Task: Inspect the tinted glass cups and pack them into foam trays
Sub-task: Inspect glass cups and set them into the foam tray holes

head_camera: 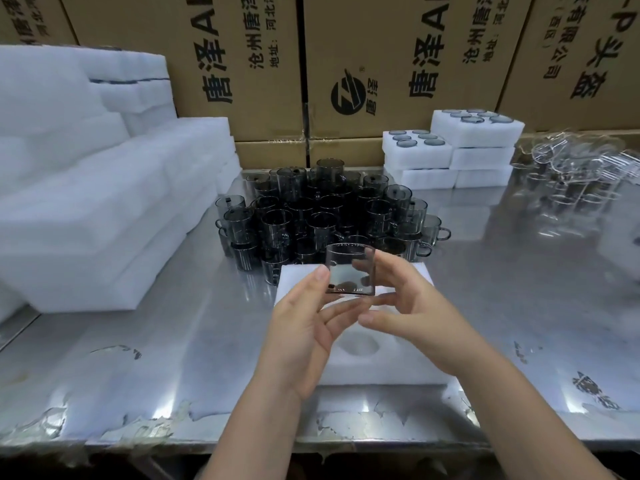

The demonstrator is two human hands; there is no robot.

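- While left hand (304,327) and right hand (408,306) both grip one smoky-grey tinted glass cup (349,271) above the white foam tray (381,372), inspection looks underway.
- Visible tray pocket unfilled; filled white foam trays (450,154) stacked far right; dense cluster of grey cups (322,209) remains.
- Cluster crowds the tray's far edge; bare steel table (173,341) shows on both sides.

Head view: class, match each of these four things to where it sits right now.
Things:
1. held cup
2. loose tinted cups
3. filled foam trays
4. empty foam tray

Places:
A. stacked at back right
B. between left hand and right hand
C. flat beneath the held cup
D. crowded together behind the empty foam tray

Pairs: 1-B, 2-D, 3-A, 4-C
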